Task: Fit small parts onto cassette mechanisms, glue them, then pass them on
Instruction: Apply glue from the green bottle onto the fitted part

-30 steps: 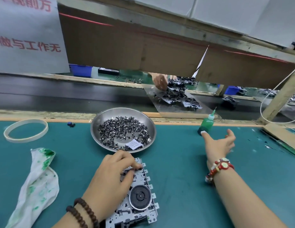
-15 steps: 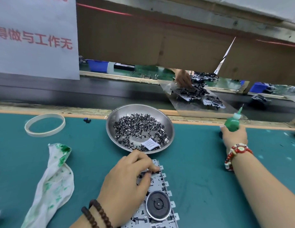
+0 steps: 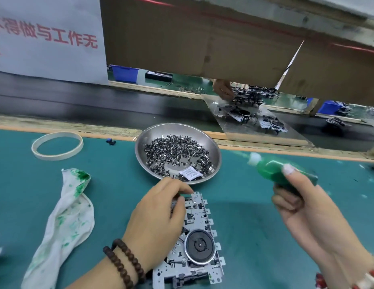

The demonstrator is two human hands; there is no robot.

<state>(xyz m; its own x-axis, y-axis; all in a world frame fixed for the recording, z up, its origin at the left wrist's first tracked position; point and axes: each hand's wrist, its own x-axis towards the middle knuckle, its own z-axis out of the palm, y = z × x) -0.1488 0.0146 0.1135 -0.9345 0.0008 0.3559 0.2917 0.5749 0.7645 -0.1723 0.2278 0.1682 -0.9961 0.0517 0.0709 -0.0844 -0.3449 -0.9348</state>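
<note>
Left hand (image 3: 159, 222) lies on the upper-left part of the cassette mechanism (image 3: 194, 245), fingers (image 3: 177, 189) curled down onto its top edge, seemingly holding a small part in place; the part itself is hidden under the fingertips, can't confirm. Mechanism lies flat on the green table (image 3: 255, 236), just below the metal bowl (image 3: 215, 149) of small black parts (image 3: 175, 151), flywheel side up. Right hand (image 3: 303, 207) is wrapped round a green glue bottle (image 3: 280, 170), lifted off the table and tipped, white nozzle pointing left toward the bowl and mechanism; bottle is motion-blurred, so nozzle tip detail unclear. Judged step: part seated, glue about to be applied. Risks: nozzle is not yet over the joint, so squeezing too soon could drip green glue on the table or into the bowl of parts, fouling stock. Left fingers cover the spot, so glue could land on skin or the wrong place, or the part could shift if the fingers lift before glue goes on. Too much glue near the flywheel could seize moving pieces. Stained white rag (image 3: 63, 222) lies to the left, well apart, for wiping. Tape ring (image 3: 56, 147) far left. Conveyor belt (image 3: 98, 103) behind the table is where the finished unit likely goes.
</note>
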